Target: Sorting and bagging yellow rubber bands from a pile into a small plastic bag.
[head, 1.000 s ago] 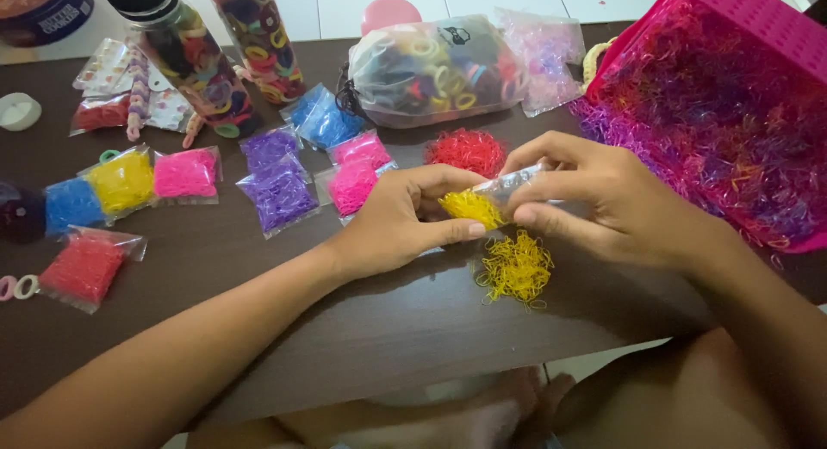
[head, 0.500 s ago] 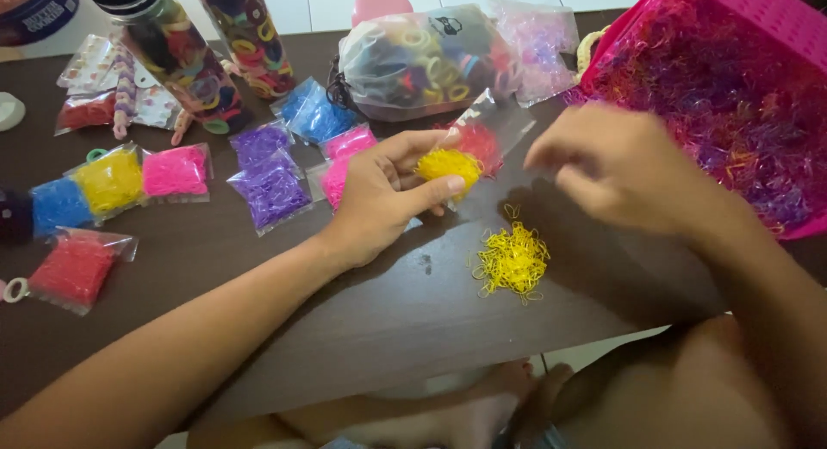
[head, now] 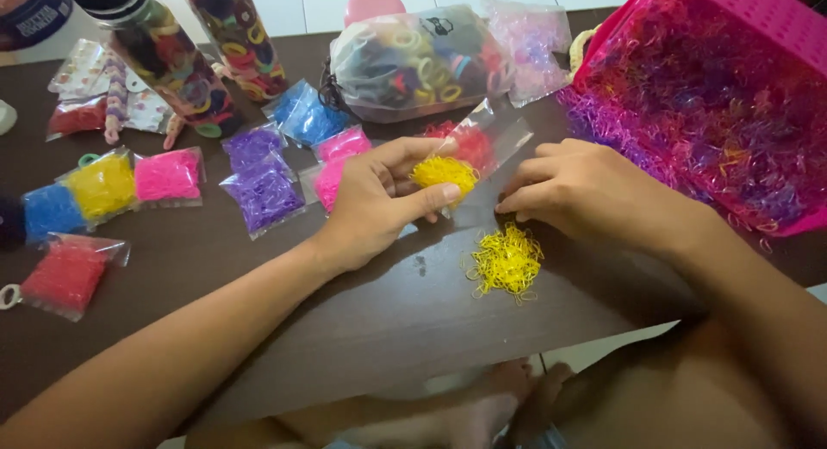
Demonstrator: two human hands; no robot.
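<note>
Nearest the table edge, a loose heap of yellow elastic bands [head: 506, 261] lies on the dark brown table [head: 362, 311], just below the right hand [head: 586, 191], whose fingertips are drawn together and pressed down beside the heap, holding nothing visible. Slightly farther in, the left hand [head: 379, 199] is clamped on a small clear plastic bag [head: 469, 156] part-filled with yellow bands, thumb below and fingers above the filled end. Bag and bands look feather-light, soft and slippery; pinching the film at its open mouth seems the safest hold. Beyond lie filled packets of purple [head: 263, 191] and pink [head: 168, 175] bands, then a large pink basket [head: 767, 27] of mixed bands.
</note>
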